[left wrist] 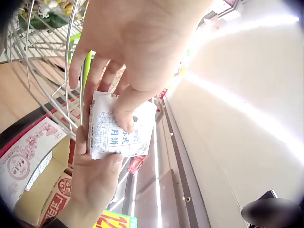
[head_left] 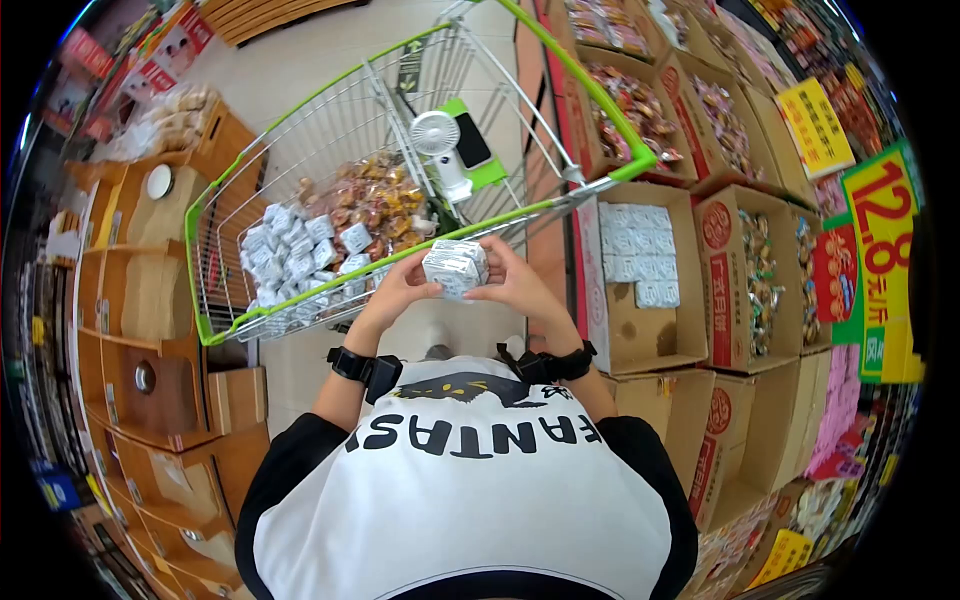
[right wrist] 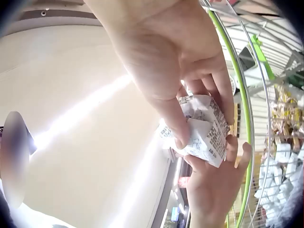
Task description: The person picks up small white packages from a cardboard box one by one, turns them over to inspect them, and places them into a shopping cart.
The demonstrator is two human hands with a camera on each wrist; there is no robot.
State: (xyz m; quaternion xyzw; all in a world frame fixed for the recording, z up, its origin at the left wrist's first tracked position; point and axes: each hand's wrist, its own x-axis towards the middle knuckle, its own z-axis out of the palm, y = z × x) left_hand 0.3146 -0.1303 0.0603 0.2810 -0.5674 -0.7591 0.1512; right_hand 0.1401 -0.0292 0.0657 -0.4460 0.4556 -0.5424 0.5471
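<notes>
In front of the shirt, both hands hold a white-wrapped mooncake [head_left: 455, 262] beside the near green rim of the shopping cart [head_left: 196, 275]. The left hand [head_left: 400, 288] grips it from the left, with its thumb across the printed face in the left wrist view. From the other side the right hand [head_left: 520, 287] holds it, thumb pressed on the wrapper near a folded flap in the right wrist view. Inside the cart lie a heap of similar white packets [head_left: 275, 245] and a pile of brown-and-gold packaged snacks [head_left: 375, 195].
A white handheld fan [head_left: 435, 133] and a phone [head_left: 472, 140] lie at the cart's handle end. To the right, a cardboard box [head_left: 655, 335] holds rows of white packets [head_left: 640, 235], among other snack boxes. Wooden display shelves [head_left: 150, 385] line the left side.
</notes>
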